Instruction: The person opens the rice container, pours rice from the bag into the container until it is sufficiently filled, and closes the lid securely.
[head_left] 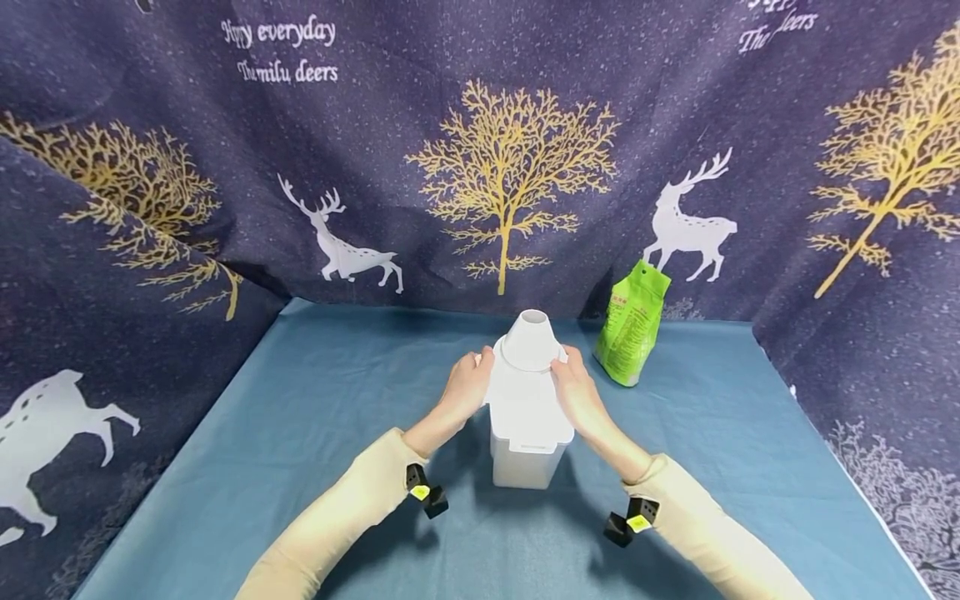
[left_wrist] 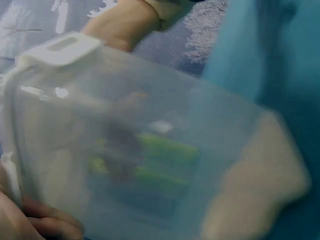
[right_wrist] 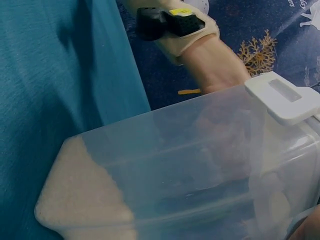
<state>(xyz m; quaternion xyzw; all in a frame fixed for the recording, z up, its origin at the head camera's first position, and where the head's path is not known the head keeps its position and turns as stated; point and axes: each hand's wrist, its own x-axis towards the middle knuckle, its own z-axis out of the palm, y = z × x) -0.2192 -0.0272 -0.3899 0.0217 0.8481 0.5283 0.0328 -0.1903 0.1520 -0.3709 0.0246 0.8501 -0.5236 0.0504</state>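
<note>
With left hand point(head_left: 467, 383) curled round one edge of a white lid point(head_left: 525, 408) and right hand point(head_left: 579, 395) curled round the opposite edge, grips from both sides, thumbs near the base of a smooth white cone point(head_left: 531, 342). Tapers upward to a round opening at the tip.

Below the lid, between both forearms, a boxy container point(head_left: 519, 473) of translucent plastic, round-cornered and narrowing toward the base; looks upright in the head view, but cannot tell whether touching the table point(head_left: 345, 367) or just above it. At the near end of the lid, a white latch point(right_wrist: 282, 97) with a rectangular slot. Inside, at the bottom, a pale, fine-textured mass point(right_wrist: 82, 192) with an uneven surface; blurred in the left wrist view, clearer in the right.

Around the wrists, cream sleeves point(head_left: 367, 487), each with a small black device point(head_left: 433, 502) bearing a yellow label. Right of the container, near the back edge, a glossy, crinkled green bag point(head_left: 633, 325). Across the table, matte blue cloth point(head_left: 720, 417), faintly creased. Behind, dark hanging fabric point(head_left: 390, 108) printed with golden branching trees point(head_left: 506, 192) and white deer point(head_left: 692, 227).
</note>
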